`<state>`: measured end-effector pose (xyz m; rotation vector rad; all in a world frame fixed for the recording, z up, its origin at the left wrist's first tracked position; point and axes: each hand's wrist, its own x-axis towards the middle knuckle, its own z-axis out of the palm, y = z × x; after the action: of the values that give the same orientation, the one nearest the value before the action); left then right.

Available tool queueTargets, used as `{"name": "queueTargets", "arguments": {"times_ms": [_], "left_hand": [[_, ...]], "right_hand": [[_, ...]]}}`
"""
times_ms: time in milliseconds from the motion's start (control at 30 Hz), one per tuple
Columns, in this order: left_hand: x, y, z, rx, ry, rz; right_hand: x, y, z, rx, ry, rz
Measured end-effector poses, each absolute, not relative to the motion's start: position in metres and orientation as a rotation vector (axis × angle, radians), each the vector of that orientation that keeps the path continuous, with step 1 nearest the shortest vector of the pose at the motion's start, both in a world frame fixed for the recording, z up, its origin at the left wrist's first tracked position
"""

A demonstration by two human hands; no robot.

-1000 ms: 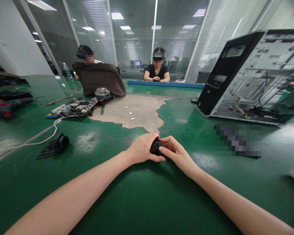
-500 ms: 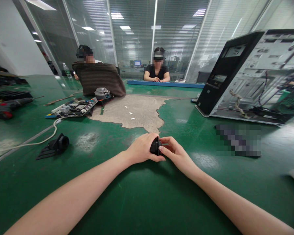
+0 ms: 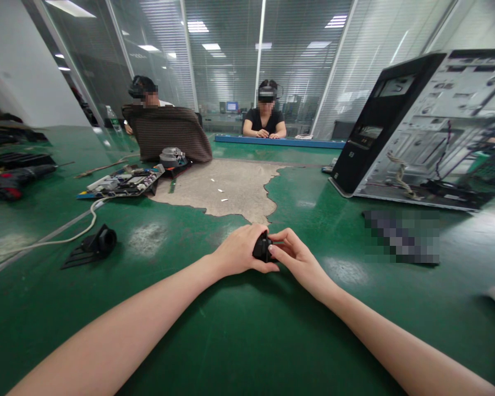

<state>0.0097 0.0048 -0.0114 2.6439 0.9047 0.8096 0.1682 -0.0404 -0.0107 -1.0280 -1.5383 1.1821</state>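
A small black part (image 3: 262, 247) is held between my two hands above the green table (image 3: 231, 341), near the middle of the view. My left hand (image 3: 240, 250) wraps round its left side, with the thumb below it. From the right, my right hand (image 3: 293, 253) pinches the part's right side with thumb and fingertips. Most of the part's left side is hidden by my left palm. Another black piece with a round opening (image 3: 97, 246) lies on the table to the left of my hands.
An open computer case (image 3: 421, 132) stands at the right, with a pixelated dark object in front of it. A circuit board (image 3: 127, 182), a cable (image 3: 86, 226) and a power tool (image 3: 20, 179) lie left. Two people sit across the table.
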Motion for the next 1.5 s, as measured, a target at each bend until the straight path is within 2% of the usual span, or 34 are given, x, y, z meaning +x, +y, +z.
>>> {"name": "queueTargets", "arguments": {"times_ms": [1500], "left_hand": [[0.004,0.001,0.0,2.582,0.807,0.715]], "right_hand": [[0.17,-0.041,-0.011,-1.026,-1.576,1.153]]}}
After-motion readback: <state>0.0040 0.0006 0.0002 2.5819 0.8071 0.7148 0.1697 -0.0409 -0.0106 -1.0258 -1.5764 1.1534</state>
